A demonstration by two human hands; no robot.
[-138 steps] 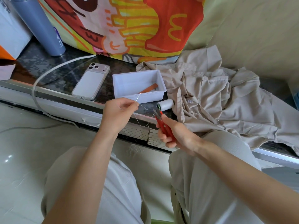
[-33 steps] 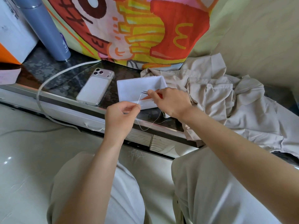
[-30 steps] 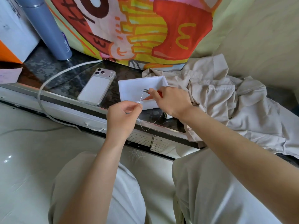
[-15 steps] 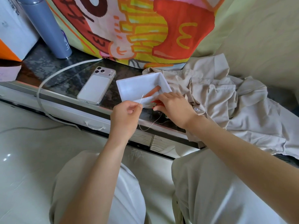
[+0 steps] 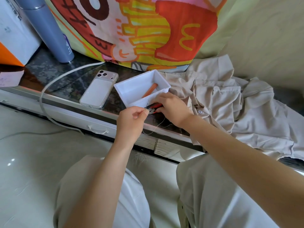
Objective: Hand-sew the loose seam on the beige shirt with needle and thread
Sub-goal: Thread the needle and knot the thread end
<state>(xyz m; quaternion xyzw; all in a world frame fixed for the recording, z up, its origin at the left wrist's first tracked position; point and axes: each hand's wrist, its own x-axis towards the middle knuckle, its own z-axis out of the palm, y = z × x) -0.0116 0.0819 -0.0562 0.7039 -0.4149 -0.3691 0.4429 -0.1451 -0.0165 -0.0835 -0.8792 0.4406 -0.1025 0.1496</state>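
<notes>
The beige shirt (image 5: pixel 230 102) lies crumpled on the dark stone ledge at the right. My left hand (image 5: pixel 131 119) pinches the needle (image 5: pixel 146 104), and a pale thread (image 5: pixel 154 129) hangs from it in a loop over the ledge's edge. My right hand (image 5: pixel 172 107) grips small red-handled snips (image 5: pixel 155 108) just in front of the white box, their metal tip close to my left fingertips. The thread spool is hidden.
A white plastic box (image 5: pixel 131 89) holding an orange stick (image 5: pixel 149 90) sits skewed on the ledge. A phone (image 5: pixel 98 89) lies left of it, a grey bottle (image 5: pixel 49 30) and a white cable (image 5: pixel 49 83) further left. A printed cloth (image 5: pixel 139 30) hangs behind.
My right hand came back from over the white box toward me with the red snips. The box got turned askew. My left hand stayed put with the needle.
</notes>
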